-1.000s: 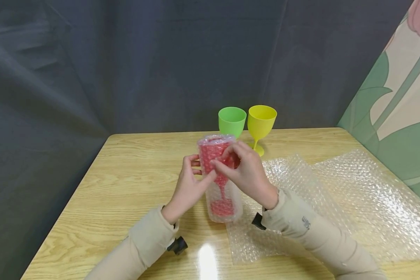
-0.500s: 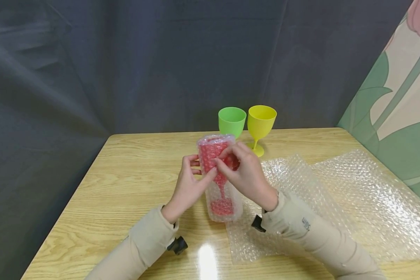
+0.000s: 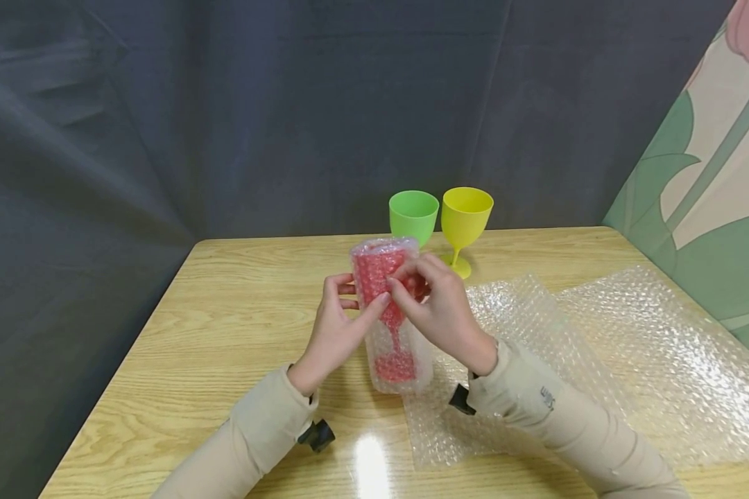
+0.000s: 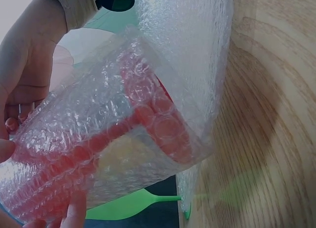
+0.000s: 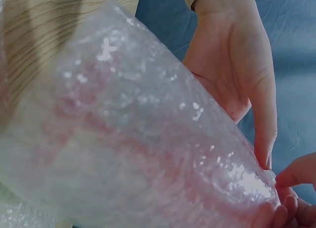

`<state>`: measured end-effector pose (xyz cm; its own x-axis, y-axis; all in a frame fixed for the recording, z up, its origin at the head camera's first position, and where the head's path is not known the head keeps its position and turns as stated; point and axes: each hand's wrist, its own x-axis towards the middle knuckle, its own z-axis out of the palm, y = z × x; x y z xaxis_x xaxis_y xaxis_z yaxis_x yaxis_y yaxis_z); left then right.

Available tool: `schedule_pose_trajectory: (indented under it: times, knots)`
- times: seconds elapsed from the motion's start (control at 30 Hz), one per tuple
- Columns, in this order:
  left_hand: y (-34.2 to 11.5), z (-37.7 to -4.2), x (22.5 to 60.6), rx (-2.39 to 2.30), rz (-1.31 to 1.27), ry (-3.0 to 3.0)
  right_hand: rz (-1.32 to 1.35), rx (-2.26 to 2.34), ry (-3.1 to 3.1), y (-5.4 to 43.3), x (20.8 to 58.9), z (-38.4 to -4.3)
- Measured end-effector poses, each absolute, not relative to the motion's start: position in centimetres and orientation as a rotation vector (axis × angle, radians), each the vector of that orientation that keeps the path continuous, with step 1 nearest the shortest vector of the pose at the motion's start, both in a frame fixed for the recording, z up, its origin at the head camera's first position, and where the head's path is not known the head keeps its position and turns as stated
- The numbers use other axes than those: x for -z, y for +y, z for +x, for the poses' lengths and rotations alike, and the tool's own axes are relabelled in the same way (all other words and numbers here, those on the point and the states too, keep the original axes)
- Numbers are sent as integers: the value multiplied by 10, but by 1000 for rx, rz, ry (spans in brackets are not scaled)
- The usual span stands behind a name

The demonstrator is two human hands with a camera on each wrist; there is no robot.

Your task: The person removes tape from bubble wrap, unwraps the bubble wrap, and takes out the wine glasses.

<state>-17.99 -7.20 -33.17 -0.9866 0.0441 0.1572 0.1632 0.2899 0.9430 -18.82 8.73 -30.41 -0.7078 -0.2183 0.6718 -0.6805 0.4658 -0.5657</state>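
A red goblet (image 3: 394, 366) stands rolled up in bubble wrap (image 3: 423, 350), its shape showing through the clear layers. My left hand (image 3: 339, 333) holds the roll from the left, thumb on the front and fingers behind. From the right, my right hand (image 3: 444, 308) pinches the wrap at cup height with thumb and forefinger, close to the left thumb. In the left wrist view the goblet's foot (image 4: 163, 124) shows inside the wrap. The right wrist view has the roll (image 5: 138, 104) large and blurred. Whether the right fingertips hold anything besides wrap cannot be seen.
Behind the roll stand a green goblet (image 3: 414, 215), partly hidden, and a yellow goblet (image 3: 465, 220). Flat sheets of bubble wrap (image 3: 655, 360) cover the table's right side. A dark curtain (image 3: 324, 118) hangs behind the wooden table (image 3: 225, 305).
The right thumb and forefinger have shifted slightly right and up along the wrap. The left thumb has crept a little up and right; the roll has tilted or lifted very slightly.
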Motion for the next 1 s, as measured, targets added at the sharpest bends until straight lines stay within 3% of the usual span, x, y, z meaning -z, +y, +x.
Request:
schedule_pose_trajectory:
  times: [1.0]
  knots:
    - [-73, -180, 331, 1821, -219, -2436, 718, -1245, -2197, 88, 304, -188]
